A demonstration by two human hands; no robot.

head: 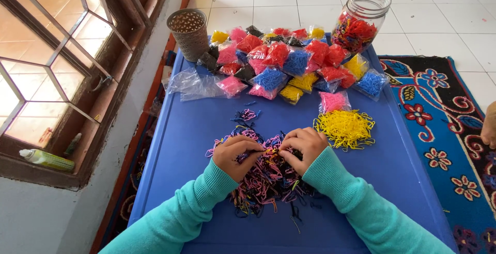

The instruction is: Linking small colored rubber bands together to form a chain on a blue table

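My left hand [236, 156] and my right hand [306, 148] rest side by side on a mixed heap of small rubber bands [263, 184] in pink, black, blue and yellow on a blue table [191, 130]. The fingers of both hands are curled and pinch bands where the two hands meet. Both arms wear teal sleeves. A sorted pile of yellow bands [345, 128] lies just right of my right hand. A few loose bands [246, 115] lie beyond the heap.
Several small bags of coloured bands [297, 63] crowd the table's far end, with empty clear bags [194, 84] at left. A perforated cup [188, 33] and a glass jar of bands [360, 20] stand behind. Patterned rug [444, 130] at right; another person's hand [489, 126] at the edge.
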